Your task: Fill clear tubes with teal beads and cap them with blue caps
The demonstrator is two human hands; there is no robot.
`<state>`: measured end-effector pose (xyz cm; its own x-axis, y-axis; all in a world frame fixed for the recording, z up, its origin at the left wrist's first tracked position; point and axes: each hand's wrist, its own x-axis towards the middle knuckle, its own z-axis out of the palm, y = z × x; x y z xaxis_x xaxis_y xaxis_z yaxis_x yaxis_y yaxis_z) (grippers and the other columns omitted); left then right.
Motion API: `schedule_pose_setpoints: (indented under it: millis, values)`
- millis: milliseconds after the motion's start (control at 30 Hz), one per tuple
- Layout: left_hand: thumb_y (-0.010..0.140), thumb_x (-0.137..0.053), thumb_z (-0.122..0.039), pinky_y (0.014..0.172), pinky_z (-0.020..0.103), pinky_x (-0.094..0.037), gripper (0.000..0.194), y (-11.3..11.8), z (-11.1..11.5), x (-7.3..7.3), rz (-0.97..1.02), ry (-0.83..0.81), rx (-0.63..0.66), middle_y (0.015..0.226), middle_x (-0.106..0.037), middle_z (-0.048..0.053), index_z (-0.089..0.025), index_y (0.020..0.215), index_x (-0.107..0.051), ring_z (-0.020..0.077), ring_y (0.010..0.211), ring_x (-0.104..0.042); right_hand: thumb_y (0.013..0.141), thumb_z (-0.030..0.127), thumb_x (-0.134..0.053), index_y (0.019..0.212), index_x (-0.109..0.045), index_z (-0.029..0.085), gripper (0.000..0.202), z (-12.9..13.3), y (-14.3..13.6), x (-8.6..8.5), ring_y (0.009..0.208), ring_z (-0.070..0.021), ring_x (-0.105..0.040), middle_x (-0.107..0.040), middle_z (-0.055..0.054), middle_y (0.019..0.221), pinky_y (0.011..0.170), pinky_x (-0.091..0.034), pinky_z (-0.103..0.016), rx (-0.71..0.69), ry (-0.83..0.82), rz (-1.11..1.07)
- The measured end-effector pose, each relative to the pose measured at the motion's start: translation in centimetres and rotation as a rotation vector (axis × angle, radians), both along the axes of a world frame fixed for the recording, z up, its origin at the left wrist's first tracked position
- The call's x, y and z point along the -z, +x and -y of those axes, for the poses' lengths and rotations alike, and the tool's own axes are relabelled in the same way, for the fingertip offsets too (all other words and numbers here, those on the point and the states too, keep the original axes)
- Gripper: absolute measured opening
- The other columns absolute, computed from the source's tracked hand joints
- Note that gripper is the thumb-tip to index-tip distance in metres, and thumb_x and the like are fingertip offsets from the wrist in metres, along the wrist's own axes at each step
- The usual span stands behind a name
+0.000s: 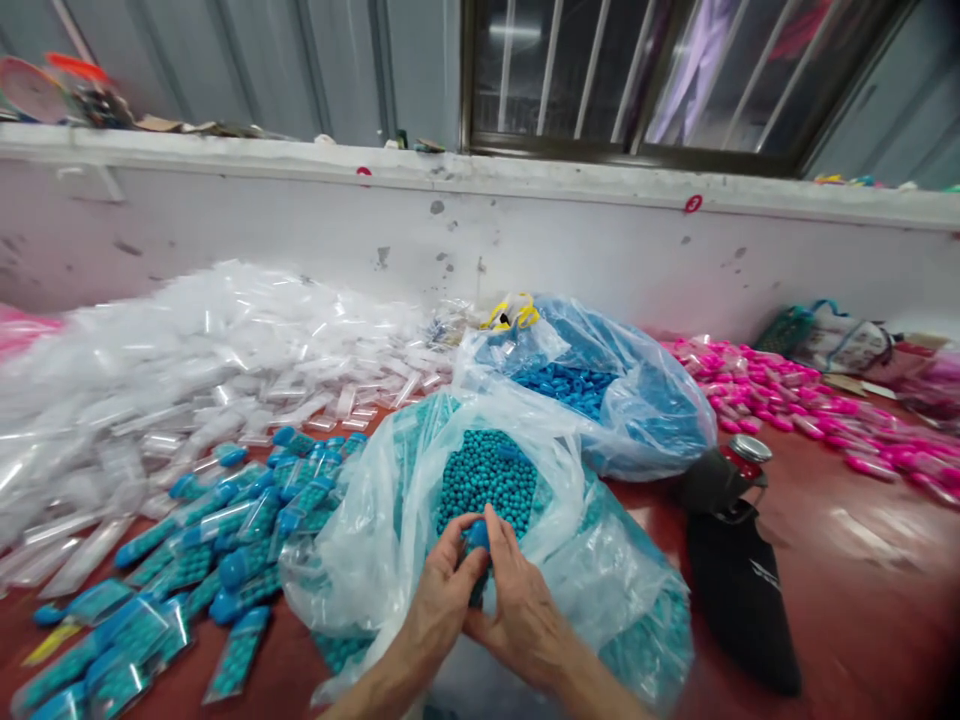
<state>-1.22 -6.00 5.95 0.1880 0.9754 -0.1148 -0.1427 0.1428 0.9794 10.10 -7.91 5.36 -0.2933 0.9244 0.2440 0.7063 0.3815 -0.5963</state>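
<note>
Both my hands meet over an open plastic bag (pixel 352 545) of small teal beads (pixel 487 470). Between their fingertips is a blue cap (pixel 477 536). The fingers of my left hand (pixel 439 590) curl around its left side, while my right hand (pixel 521 605) closes on it from the right. Whatever sits below the cap, probably a tube, is mostly hidden by the fingers. To the left lies a pile of clear tubes filled with teal beads (pixel 240 655), with blue caps on them.
Behind the bead bag stands a bag of blue caps (pixel 652 420). Empty clear tubes (pixel 225 350) are heaped at the left. Pink-filled pieces (pixel 795 400) spread across the right. A black cloth item (pixel 742 600) and a red jar with a metal lid (pixel 748 455) lie on the red table (pixel 855 560).
</note>
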Motion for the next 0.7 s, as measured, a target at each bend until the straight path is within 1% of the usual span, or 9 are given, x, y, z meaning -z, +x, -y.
schedule_pose_setpoints:
  millis: [100,167,333,400,467,533,600,667,700]
  values:
    - [0.069,-0.061,-0.036,0.053,0.019,-0.036,0.045,-0.4,0.1,-0.6,0.093,-0.063,0.019,0.061,-0.051,-0.006,-0.018,0.108,-0.050,0.0083,0.054,-0.047,0.068,0.023,-0.061,0.136,-0.016,0.011,0.083,0.1,-0.1,-0.6,0.118,-0.0290,-0.043,-0.042,-0.020,0.127,0.089,-0.046,-0.041,-0.026,0.036,-0.012]
    - [0.067,-0.063,-0.038,0.051,0.018,-0.034,0.045,-0.6,0.2,-0.8,0.121,-0.084,0.022,0.061,-0.050,-0.006,-0.018,0.104,-0.050,0.0073,0.052,-0.045,0.065,0.021,-0.061,0.133,-0.023,0.009,0.079,0.0,-0.3,-0.6,0.111,-0.0290,-0.049,-0.048,-0.020,0.120,0.084,-0.048,-0.040,-0.033,0.087,-0.020]
    - [0.069,-0.059,-0.033,0.051,0.018,-0.034,0.027,-0.5,0.4,-0.4,0.063,-0.072,-0.008,0.059,-0.050,-0.006,-0.019,0.090,-0.049,0.0076,0.053,-0.045,0.060,0.024,-0.060,0.128,-0.027,0.006,0.078,-0.1,-1.1,1.2,0.104,-0.0324,-0.052,-0.051,-0.021,0.112,0.079,-0.050,-0.043,0.022,0.231,-0.019]
    - [0.072,-0.056,-0.030,0.052,0.018,-0.036,0.021,-0.4,0.4,0.1,0.012,-0.034,-0.016,0.060,-0.051,-0.006,-0.019,0.088,-0.049,0.0084,0.054,-0.047,0.060,0.026,-0.062,0.127,-0.028,0.006,0.078,0.0,-1.4,1.9,0.103,-0.0337,-0.052,-0.051,-0.022,0.112,0.077,-0.050,-0.043,0.034,0.218,0.002]
    - [0.074,-0.054,-0.028,0.056,0.019,-0.039,0.017,-0.3,0.4,0.4,-0.045,0.030,-0.028,0.064,-0.053,-0.004,-0.018,0.086,-0.050,0.0095,0.059,-0.049,0.061,0.028,-0.062,0.128,-0.028,0.007,0.078,0.2,-1.6,1.9,0.103,-0.0339,-0.052,-0.050,-0.022,0.113,0.076,-0.050,-0.043,0.047,0.151,0.021]
    - [0.076,-0.052,-0.028,0.060,0.020,-0.041,0.016,-0.3,0.3,0.2,-0.101,0.088,-0.027,0.067,-0.054,-0.003,-0.018,0.087,-0.051,0.0104,0.062,-0.050,0.065,0.028,-0.062,0.131,-0.025,0.008,0.079,0.2,-1.5,1.0,0.102,-0.0318,-0.053,-0.048,-0.021,0.116,0.077,-0.050,-0.042,0.026,0.059,0.025]
    - [0.077,-0.050,-0.030,0.061,0.021,-0.042,0.020,-0.9,0.1,-0.5,-0.153,0.138,0.001,0.068,-0.054,-0.003,-0.018,0.093,-0.052,0.0109,0.063,-0.050,0.069,0.028,-0.061,0.136,-0.018,0.011,0.081,-0.2,-0.9,-0.5,0.106,-0.0289,-0.051,-0.044,-0.020,0.123,0.081,-0.048,-0.040,-0.055,-0.018,0.017]
    - [0.078,-0.049,-0.033,0.061,0.022,-0.043,0.028,-2.3,-0.4,-1.8,-0.233,0.196,0.013,0.071,-0.056,-0.002,-0.019,0.102,-0.051,0.0113,0.062,-0.050,0.072,0.031,-0.061,0.138,-0.014,0.014,0.083,-1.0,0.4,-1.9,0.115,-0.0270,-0.045,-0.038,-0.017,0.131,0.090,-0.043,-0.040,-0.131,-0.048,0.023]
    - [0.079,-0.049,-0.034,0.061,0.022,-0.043,0.032,-3.4,-0.9,-2.4,-0.297,0.230,-0.013,0.073,-0.057,-0.001,-0.019,0.107,-0.050,0.0116,0.063,-0.050,0.074,0.031,-0.060,0.139,-0.015,0.015,0.081,-1.4,1.2,-2.3,0.118,-0.0265,-0.042,-0.037,-0.016,0.134,0.093,-0.040,-0.041,-0.138,-0.046,0.048]
